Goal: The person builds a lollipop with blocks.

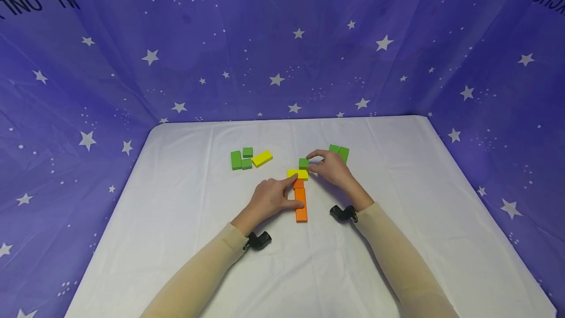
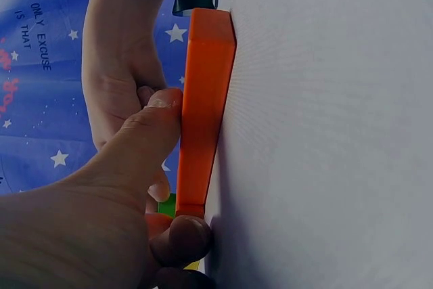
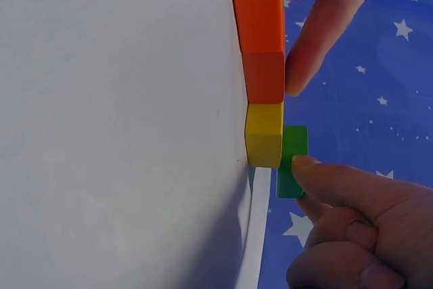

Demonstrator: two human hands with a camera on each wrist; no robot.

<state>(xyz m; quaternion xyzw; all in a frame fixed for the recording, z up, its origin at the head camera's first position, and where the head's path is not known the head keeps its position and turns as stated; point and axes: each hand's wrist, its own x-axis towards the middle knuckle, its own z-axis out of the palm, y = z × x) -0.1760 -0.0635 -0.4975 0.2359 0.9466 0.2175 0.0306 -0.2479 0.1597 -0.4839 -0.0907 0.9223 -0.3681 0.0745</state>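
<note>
Best to keep light, even pressure on the row with the left hand, so as not to skew the long orange block or the short orange block against the crosswise yellow block at the far end; hold the green block level, square its faces to the yellow one by eye, and bring it in slowly without nudging the row; let go only on full support, parting thumb and finger gently rather than dragging; mind the pair of green blocks just beyond the right hand; in the head view, green just past the yellow block; by the right wrist view, seemingly raised off the worktop, contact with yellow impossible to tell; as for the right hand: angled in from the right, clamped on the green block between thumb and finger; as for the left: angled in from the left, thumb and forefinger spread well apart, thumb against the long orange block, forefinger about at the meeting of short orange and yellow.
</note>
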